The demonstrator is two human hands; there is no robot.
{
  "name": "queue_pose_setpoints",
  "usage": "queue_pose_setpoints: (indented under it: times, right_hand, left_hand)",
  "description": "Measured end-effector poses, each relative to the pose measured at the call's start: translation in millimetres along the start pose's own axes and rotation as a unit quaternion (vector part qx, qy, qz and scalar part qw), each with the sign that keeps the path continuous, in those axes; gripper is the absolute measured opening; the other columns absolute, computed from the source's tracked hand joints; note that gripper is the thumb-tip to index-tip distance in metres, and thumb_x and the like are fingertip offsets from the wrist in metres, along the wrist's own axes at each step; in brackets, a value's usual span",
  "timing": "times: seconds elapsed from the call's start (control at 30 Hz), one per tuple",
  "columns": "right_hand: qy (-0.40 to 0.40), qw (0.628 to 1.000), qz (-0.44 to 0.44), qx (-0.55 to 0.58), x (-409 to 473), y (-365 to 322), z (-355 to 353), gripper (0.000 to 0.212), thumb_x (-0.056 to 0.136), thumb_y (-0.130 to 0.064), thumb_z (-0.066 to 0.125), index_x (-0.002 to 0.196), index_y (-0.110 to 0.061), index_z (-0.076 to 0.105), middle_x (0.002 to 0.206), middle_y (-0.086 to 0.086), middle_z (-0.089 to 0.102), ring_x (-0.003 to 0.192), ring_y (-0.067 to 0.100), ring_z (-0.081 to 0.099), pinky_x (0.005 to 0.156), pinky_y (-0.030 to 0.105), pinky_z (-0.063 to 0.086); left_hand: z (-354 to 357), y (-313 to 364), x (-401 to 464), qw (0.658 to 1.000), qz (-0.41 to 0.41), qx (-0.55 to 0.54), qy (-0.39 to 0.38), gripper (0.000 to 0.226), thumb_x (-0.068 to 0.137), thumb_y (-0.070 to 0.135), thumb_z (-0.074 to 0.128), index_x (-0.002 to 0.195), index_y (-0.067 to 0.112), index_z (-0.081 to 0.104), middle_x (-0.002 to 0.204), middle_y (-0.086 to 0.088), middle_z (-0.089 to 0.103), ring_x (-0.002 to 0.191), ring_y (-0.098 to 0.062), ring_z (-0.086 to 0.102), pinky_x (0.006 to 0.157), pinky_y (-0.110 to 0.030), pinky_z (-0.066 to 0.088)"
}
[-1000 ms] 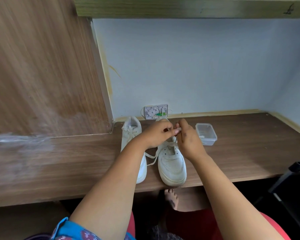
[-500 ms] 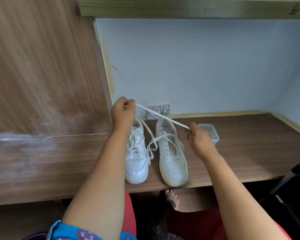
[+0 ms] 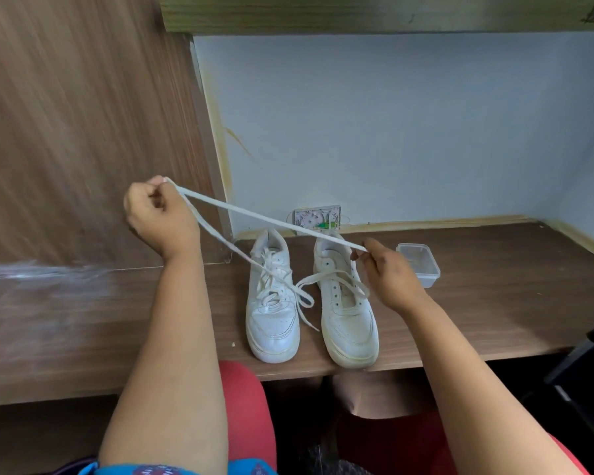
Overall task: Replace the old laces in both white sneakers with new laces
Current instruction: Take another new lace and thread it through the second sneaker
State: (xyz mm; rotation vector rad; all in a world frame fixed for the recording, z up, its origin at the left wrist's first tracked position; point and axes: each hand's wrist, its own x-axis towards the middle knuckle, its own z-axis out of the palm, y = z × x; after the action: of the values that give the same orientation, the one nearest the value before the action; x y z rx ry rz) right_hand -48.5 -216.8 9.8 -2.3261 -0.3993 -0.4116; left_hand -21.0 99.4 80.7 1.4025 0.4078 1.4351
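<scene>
We see the left hand (image 3: 158, 214) raised up beside the wooden side panel (image 3: 83, 132), its fingers curled and pinching one end of a white lace (image 3: 254, 216). From that pinch the lace runs in a taut line down to the right hand (image 3: 390, 272), which pinches it between thumb and fingertips just above the right sneaker (image 3: 347, 313). A second stretch of the same lace drops from the left hand down across the left sneaker (image 3: 271, 303) and forms a loose loop lying between the two shoes, its free end trailing toward the toes.

Both white sneakers stand side by side on the wooden surface (image 3: 494, 303), below and between the two hands, toes toward us at the front edge. The left sneaker is laced all the way up. The right sneaker, right under the right hand, shows open eyelets along its upper part, with lace crossing only near its lower rows.

Just beyond the right hand sits a small clear plastic box (image 3: 419, 264) on the surface; what it holds we cannot tell. Behind the shoes, against the pale wall (image 3: 391, 132), stands a small white wall fitting (image 3: 318, 219) with a green part on it
</scene>
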Motion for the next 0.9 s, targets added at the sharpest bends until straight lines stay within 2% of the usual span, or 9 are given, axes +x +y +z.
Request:
queue_pose_setpoints:
  times: [0.1,0.23,0.27,0.33,0.4,0.5,0.63,0.77,0.9]
  right_hand:
    - [-0.095,0.984,0.105,-0.104,-0.3,7.6,2.7,0.027,0.094,-0.048,0.053,0.084,-0.023,0.049,0.07,-0.005,0.054,0.068,0.019,0.053,0.051,0.03,0.034]
    - [-0.201,0.952,0.165,-0.16,-5.6,14.2,13.0,0.034,0.092,-0.047,0.055,0.071,-0.021,0.049,0.07,-0.006,0.053,0.071,0.019,0.056,0.053,0.029,0.036]
    - [-0.184,0.965,0.142,-0.123,-4.7,10.5,14.4,0.031,0.094,-0.039,0.053,0.07,-0.02,0.05,0.069,-0.004,0.054,0.07,0.022,0.057,0.054,0.03,0.037]
    - [-0.087,0.994,0.058,-0.032,-1.9,-0.1,16.5,0.016,0.093,-0.026,0.055,0.081,-0.016,0.059,0.067,-0.001,0.058,0.066,0.022,0.055,0.057,0.033,0.038]
    - [-0.012,0.999,-0.032,-0.004,1.3,-12.1,16.2,0.011,0.089,-0.016,0.062,0.099,-0.016,0.065,0.072,-0.002,0.063,0.065,0.019,0.056,0.058,0.03,0.038]
    - [0.001,0.998,-0.059,-0.003,2.1,-12.2,15.4,0.029,0.082,-0.008,0.065,0.111,-0.012,0.064,0.089,0.002,0.071,0.077,0.02,0.065,0.062,0.026,0.041]
    - [-0.038,0.999,0.025,0.019,0.1,0.0,4.8,0.04,0.077,-0.022,0.075,0.104,-0.017,0.047,0.083,0.001,0.062,0.067,0.014,0.056,0.059,0.027,0.04]
    - [-0.179,0.966,0.139,0.122,-2.1,0.0,-5.3,0.025,0.078,-0.02,0.068,0.092,-0.021,0.048,0.072,-0.005,0.051,0.066,0.014,0.044,0.065,0.031,0.037]
    - [-0.125,0.955,0.19,0.189,-1.9,1.6,-3.4,0.014,0.079,-0.026,0.043,0.074,-0.031,0.056,0.069,-0.008,0.051,0.067,0.015,0.043,0.065,0.031,0.034]
  left_hand:
    - [-1.6,-1.9,-8.7,0.956,-0.06,0.218,-0.184,0.021,0.089,0.021,0.056,0.082,0.003,0.065,0.088,-0.017,0.066,0.085,-0.031,0.06,0.065,-0.025,0.033]
    - [4.5,0.5,-45.2,0.723,-0.068,0.392,-0.564,0.021,0.089,0.024,0.061,0.087,0.004,0.067,0.089,-0.01,0.066,0.082,-0.023,0.059,0.07,-0.032,0.045]
    - [8.8,3.7,-56.9,0.685,-0.038,0.387,-0.616,0.017,0.089,0.027,0.063,0.089,0.011,0.065,0.092,-0.006,0.063,0.084,-0.02,0.056,0.074,-0.031,0.044]
    - [19.3,17.4,-83.9,0.692,-0.033,0.249,-0.677,0.017,0.09,0.037,0.065,0.1,0.023,0.063,0.106,0.003,0.059,0.096,-0.013,0.056,0.086,-0.029,0.044]
    - [27.7,38.5,-110.4,0.708,-0.082,0.092,-0.695,0.031,0.092,0.042,0.061,0.117,0.023,0.061,0.122,0.005,0.059,0.112,-0.009,0.055,0.097,-0.029,0.044]
    - [36.0,39.0,-140.6,0.696,-0.069,0.088,-0.709,0.044,0.093,0.046,0.057,0.128,0.02,0.053,0.128,0.003,0.058,0.118,-0.013,0.054,0.099,-0.032,0.046]
    - [27.4,19.5,-147.8,0.574,-0.166,0.156,-0.787,0.039,0.094,0.049,0.055,0.112,0.014,0.057,0.092,0.001,0.059,0.081,-0.013,0.057,0.074,-0.029,0.047]
    - [26.9,18.2,-118.6,0.623,0.011,0.292,-0.725,0.044,0.095,0.053,0.049,0.101,0.013,0.068,0.095,-0.001,0.061,0.095,-0.019,0.057,0.079,-0.032,0.043]
    - [21.7,6.5,-98.7,0.624,0.18,0.512,-0.562,0.037,0.097,0.048,0.045,0.108,0.019,0.065,0.118,-0.005,0.058,0.121,-0.026,0.045,0.095,-0.042,0.034]
